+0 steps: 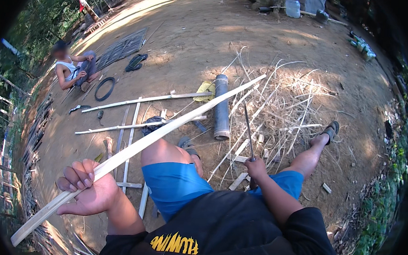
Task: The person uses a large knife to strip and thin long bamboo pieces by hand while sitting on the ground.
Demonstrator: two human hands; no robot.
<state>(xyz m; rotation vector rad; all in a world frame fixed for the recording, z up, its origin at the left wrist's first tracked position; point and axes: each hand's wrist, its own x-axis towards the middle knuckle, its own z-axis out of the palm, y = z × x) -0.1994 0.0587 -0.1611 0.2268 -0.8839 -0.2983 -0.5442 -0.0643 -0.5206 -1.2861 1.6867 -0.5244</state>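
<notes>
Left of the grey tube point(221, 120), our left hand point(90, 193) grips a pale strip point(178, 124), and right of it our right hand point(256, 168) clasps a thin knife point(249, 131).

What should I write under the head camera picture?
Left hand grips a pale strip; right hand holds a blade near shavings.

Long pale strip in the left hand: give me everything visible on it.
The pale strip is long, slim and slightly bowed, cream to light tan, and looks like split bamboo or wood. A lengthwise groove or edge line shows toward its lower-left end. The left hand grips it nearer that end. It slants up to the right, passing in front of the grey tube in view; whether anything else touches it, I can't tell.
</notes>
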